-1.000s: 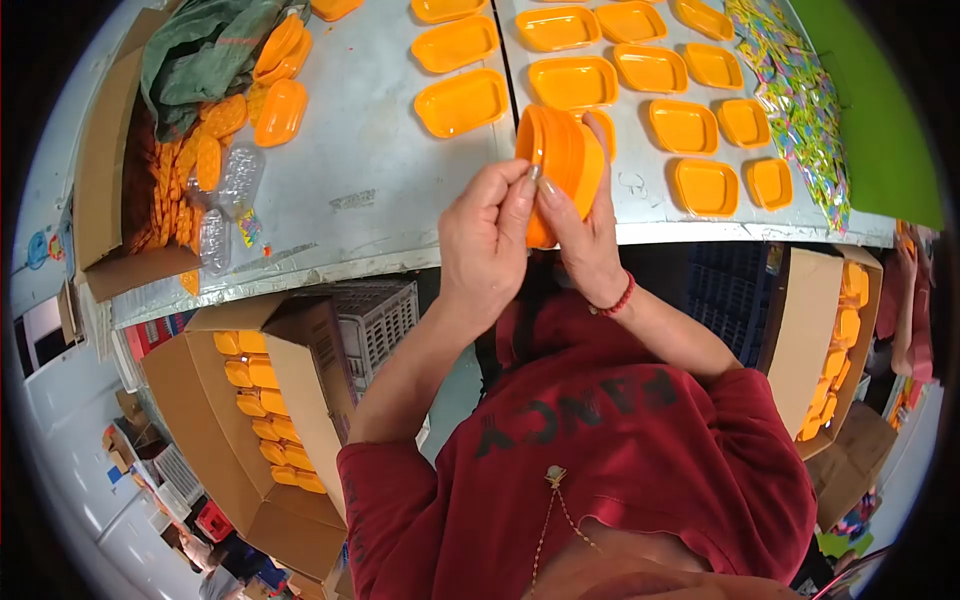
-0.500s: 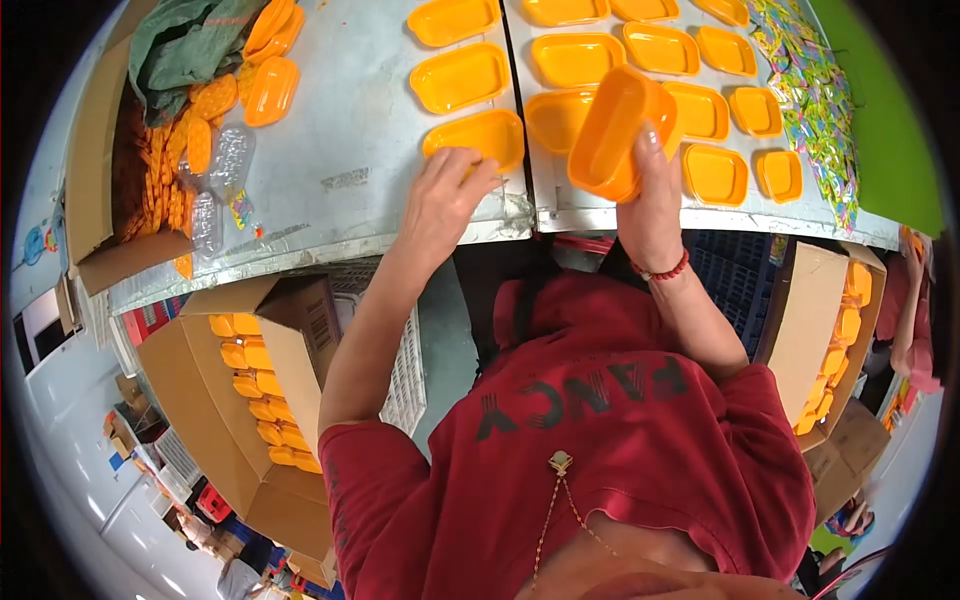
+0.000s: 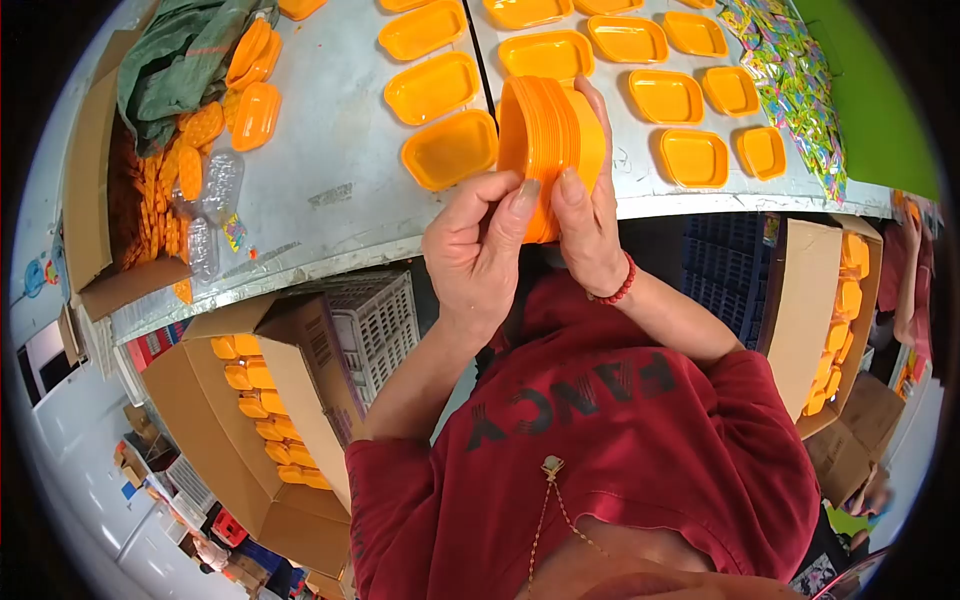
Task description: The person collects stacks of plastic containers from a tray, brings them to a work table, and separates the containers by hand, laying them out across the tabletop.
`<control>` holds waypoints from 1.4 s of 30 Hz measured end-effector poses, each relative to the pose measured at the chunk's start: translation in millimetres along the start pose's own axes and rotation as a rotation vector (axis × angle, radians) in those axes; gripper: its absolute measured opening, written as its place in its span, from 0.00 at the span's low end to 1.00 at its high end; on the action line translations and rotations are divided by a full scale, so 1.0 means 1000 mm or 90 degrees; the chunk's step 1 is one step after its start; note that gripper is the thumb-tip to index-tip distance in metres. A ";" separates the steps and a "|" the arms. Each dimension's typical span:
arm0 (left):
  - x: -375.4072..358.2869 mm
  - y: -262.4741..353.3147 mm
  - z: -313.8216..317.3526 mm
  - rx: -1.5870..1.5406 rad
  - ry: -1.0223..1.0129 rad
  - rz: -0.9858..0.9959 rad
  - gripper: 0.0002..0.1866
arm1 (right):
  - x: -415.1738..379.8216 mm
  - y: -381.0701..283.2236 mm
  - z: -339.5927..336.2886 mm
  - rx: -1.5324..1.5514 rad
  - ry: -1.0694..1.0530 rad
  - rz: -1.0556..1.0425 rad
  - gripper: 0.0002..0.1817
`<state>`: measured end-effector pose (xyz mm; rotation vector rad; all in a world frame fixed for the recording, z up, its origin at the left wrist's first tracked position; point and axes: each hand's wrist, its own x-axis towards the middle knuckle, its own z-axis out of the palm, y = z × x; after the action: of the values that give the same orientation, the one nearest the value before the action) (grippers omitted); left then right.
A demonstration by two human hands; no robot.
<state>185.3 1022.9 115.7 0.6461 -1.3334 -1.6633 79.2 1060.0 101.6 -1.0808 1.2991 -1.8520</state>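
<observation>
At the far left, an open carton (image 3: 95,190) holds a heap of flat orange pieces (image 3: 155,205), with a dark green bag (image 3: 165,75) lying over its far part. Just right of them, clear plastic packs (image 3: 218,190) lie on the pale worktop (image 3: 340,110). Below the worktop edge, a larger carton (image 3: 185,400) stands open with rows of orange containers (image 3: 258,402) inside, and a grey crate (image 3: 378,325) is beside it.

A column of shallow orange trays (image 3: 432,88) lies open side up, left of the dark seam (image 3: 482,55) in the worktop. The left hand (image 3: 470,260) has its fingers bent and nearly closed, the thumb pressed on the rims of a stack of nested orange trays (image 3: 548,135). The stack is held on its side, raised near the worktop's front edge. The right hand (image 3: 592,225), with a red bracelet (image 3: 622,282) at its wrist, is partly open around the stack's right side, thumb on the near face and fingers behind.

Further right, more orange trays (image 3: 665,97) lie in rows, then a spread of colourful small pieces, probably printed packets (image 3: 790,90), beside a green surface (image 3: 880,110). Below, dark blue crates (image 3: 715,270) stand next to another open carton (image 3: 800,310) of orange containers. Another person's arm (image 3: 908,280) shows at the far right.
</observation>
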 end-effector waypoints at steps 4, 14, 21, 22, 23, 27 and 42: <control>0.000 -0.001 0.002 -0.011 0.000 -0.002 0.09 | -0.003 0.006 -0.002 -0.010 0.008 0.019 0.39; 0.007 0.002 0.000 0.036 0.013 0.027 0.04 | -0.001 0.003 0.005 0.031 0.002 0.038 0.43; 0.007 -0.001 0.004 0.031 0.044 0.056 0.04 | 0.000 0.005 0.006 -0.028 0.000 0.002 0.48; 0.006 -0.002 0.004 0.031 0.045 0.058 0.04 | 0.000 0.005 0.008 -0.027 -0.002 0.001 0.48; 0.005 -0.003 0.004 0.022 0.060 0.046 0.04 | 0.000 0.005 0.010 -0.023 0.019 -0.021 0.48; 0.005 -0.004 0.006 0.038 0.069 0.066 0.04 | -0.002 0.003 0.009 -0.049 0.040 -0.036 0.48; 0.008 -0.004 0.007 0.086 0.063 0.090 0.02 | -0.002 -0.005 0.011 0.008 0.045 0.045 0.43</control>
<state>174.8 1019.2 115.3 0.6865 -1.3955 -1.4204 89.7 1057.8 107.6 -0.9583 1.3468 -1.8590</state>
